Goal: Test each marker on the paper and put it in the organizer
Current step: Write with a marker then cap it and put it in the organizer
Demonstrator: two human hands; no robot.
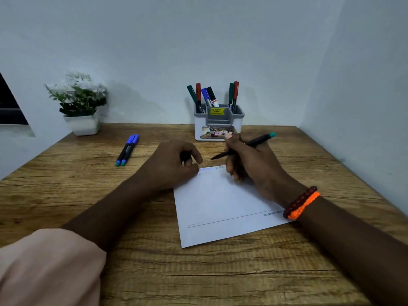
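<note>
A white sheet of paper [218, 208] lies on the wooden desk, with small scribbles along its far edge. My right hand [249, 164] grips a black marker [256, 142] with a teal end, uncapped, its tip raised just above the paper's far edge. My left hand [174, 164] rests on the paper's far left corner, curled around what looks like a black cap [185, 156]. The grey and white organizer [218, 124] stands at the back by the wall and holds several markers. Two blue-capped markers [127, 149] lie side by side on the desk to the left.
A white pot with white flowers [80, 102] stands at the back left corner. Walls close the desk [198, 272] at the back and on the right. A beaded and an orange bracelet [301, 203] sit on my right wrist.
</note>
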